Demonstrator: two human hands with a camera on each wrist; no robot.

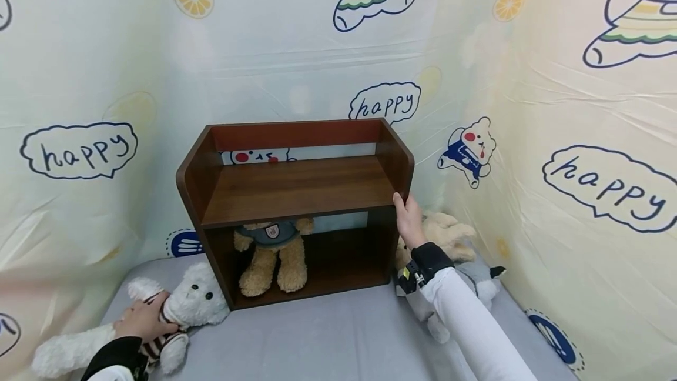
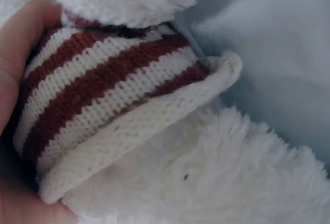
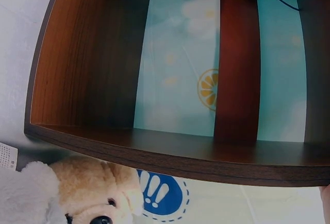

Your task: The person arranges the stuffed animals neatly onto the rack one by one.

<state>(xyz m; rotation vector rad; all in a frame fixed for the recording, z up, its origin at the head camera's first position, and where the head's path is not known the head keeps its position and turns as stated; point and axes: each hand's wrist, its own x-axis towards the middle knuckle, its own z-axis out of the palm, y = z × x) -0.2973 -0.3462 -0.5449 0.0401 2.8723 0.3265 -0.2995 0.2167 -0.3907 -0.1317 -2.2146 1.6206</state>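
At the lower left of the head view, my left hand (image 1: 141, 319) grips a white teddy bear (image 1: 200, 300) round its body. The bear lies tilted beside the shelf; its knitted sweater (image 2: 103, 87), striped brown-red and cream, fills the left wrist view. A dark brown two-tier wooden shelf (image 1: 298, 186) stands in the middle. My right hand (image 1: 410, 222) holds the front edge of its right side panel, at the height of the middle board. On the lower tier sits a tan teddy bear (image 1: 265, 269) in a blue-grey shirt, its head hidden by the board above.
Right of the shelf, partly behind my right arm, lie a tan plush dog (image 3: 98, 188) and a grey-white plush toy (image 1: 483, 287). A grey cloth (image 1: 317, 334) covers the table. Printed curtains (image 1: 285, 69) hang close behind and on both sides.
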